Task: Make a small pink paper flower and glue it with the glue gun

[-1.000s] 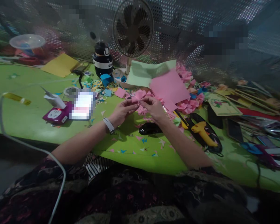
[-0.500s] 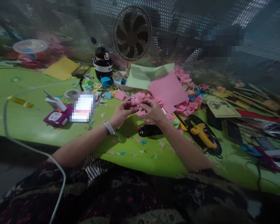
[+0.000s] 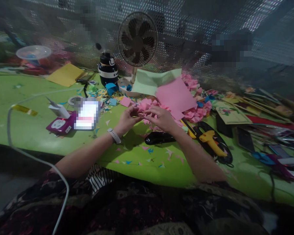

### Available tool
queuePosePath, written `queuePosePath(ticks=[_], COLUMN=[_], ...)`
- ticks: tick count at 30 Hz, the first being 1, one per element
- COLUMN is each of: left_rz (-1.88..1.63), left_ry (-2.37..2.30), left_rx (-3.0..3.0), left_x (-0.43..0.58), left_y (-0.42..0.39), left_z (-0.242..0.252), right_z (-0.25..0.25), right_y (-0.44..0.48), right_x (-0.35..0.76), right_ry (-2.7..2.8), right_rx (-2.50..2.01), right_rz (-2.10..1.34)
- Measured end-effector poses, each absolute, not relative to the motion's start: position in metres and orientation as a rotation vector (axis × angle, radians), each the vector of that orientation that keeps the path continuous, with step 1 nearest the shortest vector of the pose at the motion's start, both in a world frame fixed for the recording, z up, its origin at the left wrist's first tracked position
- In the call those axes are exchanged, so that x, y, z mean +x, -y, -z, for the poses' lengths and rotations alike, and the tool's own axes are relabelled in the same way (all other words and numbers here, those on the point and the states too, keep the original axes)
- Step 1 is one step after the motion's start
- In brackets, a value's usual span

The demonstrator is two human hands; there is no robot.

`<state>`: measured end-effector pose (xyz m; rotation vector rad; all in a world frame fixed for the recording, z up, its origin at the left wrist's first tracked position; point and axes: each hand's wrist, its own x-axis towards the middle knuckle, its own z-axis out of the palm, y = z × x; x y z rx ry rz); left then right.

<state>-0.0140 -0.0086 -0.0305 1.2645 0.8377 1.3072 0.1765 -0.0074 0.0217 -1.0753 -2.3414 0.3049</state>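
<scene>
My left hand (image 3: 127,120), a white-strapped watch on its wrist, has its thumb and fingers closed in a pinch. Fingertip to fingertip with it, my right hand (image 3: 161,119) is bent over from the other side. Between them is a small piece of pink paper, mostly hidden by the fingers. Just behind lies a heap of folded pink paper pieces (image 3: 147,103). A pink sheet (image 3: 175,94) and a pale green sheet (image 3: 149,81) rest on the heap. Below my right hand a glossy black stapler-like object (image 3: 158,138) lies on the green table (image 3: 127,147).
A fan (image 3: 137,39) and a black bottle (image 3: 108,70) stand at the back. To the left are a lit phone (image 3: 87,114), a purple power socket (image 3: 60,125) and a white cable. A yellow glue gun (image 3: 213,142) lies at right. Paper scraps litter the tabletop.
My right fingers have stretched out flatter and now cover more of the pink paper between the hands. The view has tilted slightly upward; the table things have stayed in place.
</scene>
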Motion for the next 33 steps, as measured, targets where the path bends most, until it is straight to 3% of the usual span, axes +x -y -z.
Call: queuePosePath(ticks=[14,33], left_rz=[-1.311,-1.432], left_ry=[-0.834,-0.799], left_rx=[1.311,1.346], left_x=[-0.013,-0.004], left_y=[0.011,0.023], left_z=[0.030,0.028], right_z=[-0.031,-0.038], right_y=[0.014,0.028], right_x=[0.173,0.164], right_ry=[2.347,1.841], right_rx=[-1.189,-1.157], right_rz=[-0.234,-0.296])
